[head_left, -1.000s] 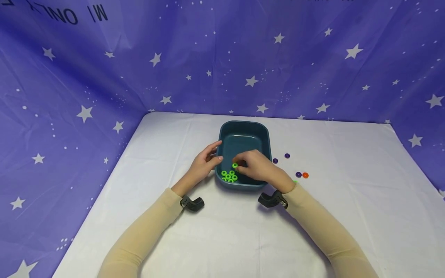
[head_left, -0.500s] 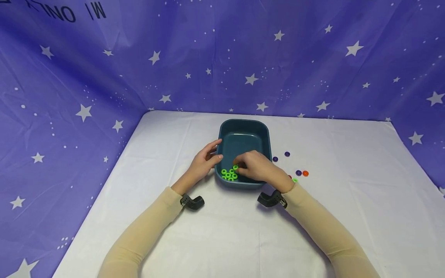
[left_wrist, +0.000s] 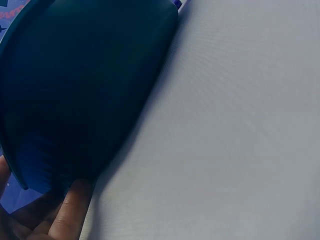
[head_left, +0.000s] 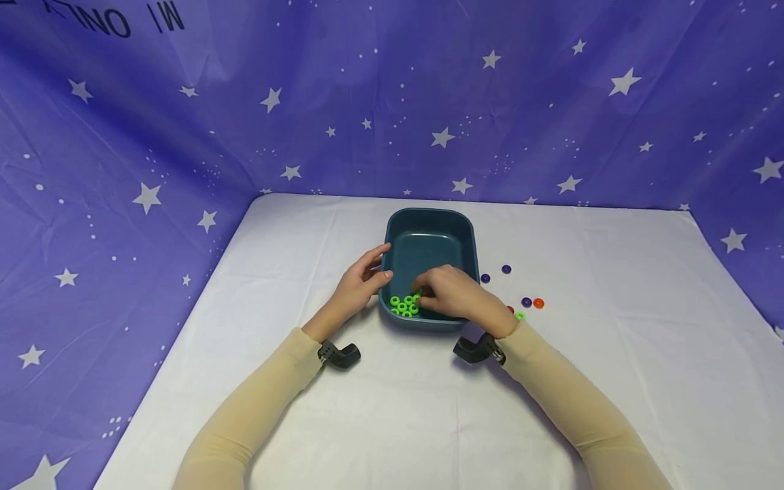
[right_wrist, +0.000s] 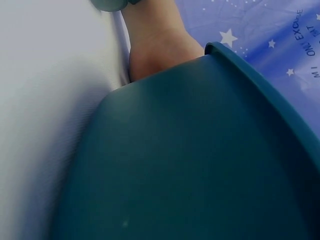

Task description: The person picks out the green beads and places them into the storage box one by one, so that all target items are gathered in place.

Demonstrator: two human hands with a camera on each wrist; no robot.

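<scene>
A deep dark teal container (head_left: 425, 252) with rounded corners stands on the white cloth. My left hand (head_left: 360, 282) holds its left side, thumb on the rim and fingers against the outer wall, as the left wrist view also shows. Inside the container, my right hand (head_left: 450, 291) pinches a green ring-shaped bead (head_left: 417, 299) between thumb and forefinger. That bead is partly hidden by the fingertips. Several more green beads (head_left: 402, 307) lie grouped in the container's near left corner. The right wrist view shows mostly the container's outer wall (right_wrist: 175, 150), and the right fingers are hidden there.
Right of the container, loose beads lie on the cloth: purple (head_left: 506, 269), orange (head_left: 538, 303), green (head_left: 520, 316), and a red one (head_left: 511, 310) half hidden by the right wrist. A purple starry curtain (head_left: 392, 102) hangs behind the table.
My right hand has lowered the green bead slightly, bringing it against the grouped beads. The left hand keeps its place on the container. The red bead beside the right wrist has come into view.
</scene>
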